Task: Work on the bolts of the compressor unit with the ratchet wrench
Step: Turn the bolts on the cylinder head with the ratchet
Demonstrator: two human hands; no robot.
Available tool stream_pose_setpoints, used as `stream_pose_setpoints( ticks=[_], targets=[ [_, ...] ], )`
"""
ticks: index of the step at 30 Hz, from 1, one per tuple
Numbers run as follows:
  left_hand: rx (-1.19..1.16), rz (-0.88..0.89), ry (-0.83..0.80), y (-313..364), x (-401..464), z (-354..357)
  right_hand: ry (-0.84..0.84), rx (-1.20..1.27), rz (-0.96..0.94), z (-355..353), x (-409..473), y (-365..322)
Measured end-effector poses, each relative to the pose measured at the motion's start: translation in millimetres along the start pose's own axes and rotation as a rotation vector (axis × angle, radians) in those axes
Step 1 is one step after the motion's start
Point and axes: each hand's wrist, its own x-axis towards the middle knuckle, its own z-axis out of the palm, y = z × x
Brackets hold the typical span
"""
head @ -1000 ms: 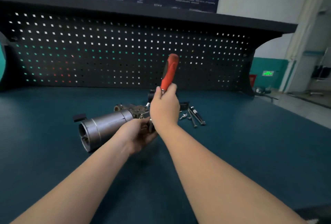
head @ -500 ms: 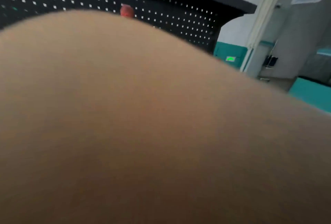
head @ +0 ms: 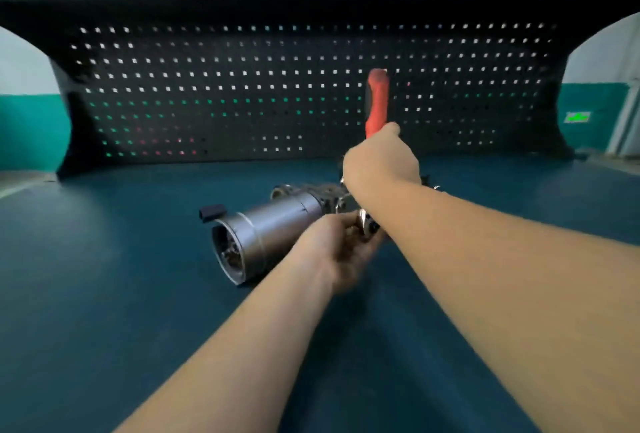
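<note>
Head view: compressor unit [head: 273, 224] lies on its side at table [head: 104, 294] centre. Right hand [head: 381, 164], at its 1 o'clock, fingers clamped round the upright red ratchet wrench [head: 377, 103]. Left hand [head: 341, 252], at the unit's 4 o'clock, fingers curled around the wrench's metal head [head: 364, 221].

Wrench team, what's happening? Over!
Right hand gripping the ratchet wrench, handle up. Left hand steadying its head at the compressor unit. Nothing blocking.
</note>
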Motion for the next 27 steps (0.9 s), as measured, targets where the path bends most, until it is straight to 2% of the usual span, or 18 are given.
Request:
stream_pose_setpoints(
  ticks=[4,8,14,18,27],
  targets=[
    [-0.074,-0.034,0.007,-2.7,3.7,-3.0,-0.059,0.15,-0.269,-6.5,-16.7,22.3],
    [-0.042,0.044,-0.043,-3.3,3.0,4.8,0.063,0.357,-0.369,-17.0,-7.8,29.9],
    [-0.025,0.037,-0.117,-8.9,6.3,9.7,0.044,0.512,-0.354,-24.1,2.5,39.6],
    [-0.004,0.073,-0.071,-8.1,14.0,6.3,0.054,0.616,-0.293,-19.7,6.3,46.7],
    [0.006,0.077,-0.067,-7.5,19.8,0.0,0.058,0.643,-0.247,-12.9,6.9,51.0]
  ],
)
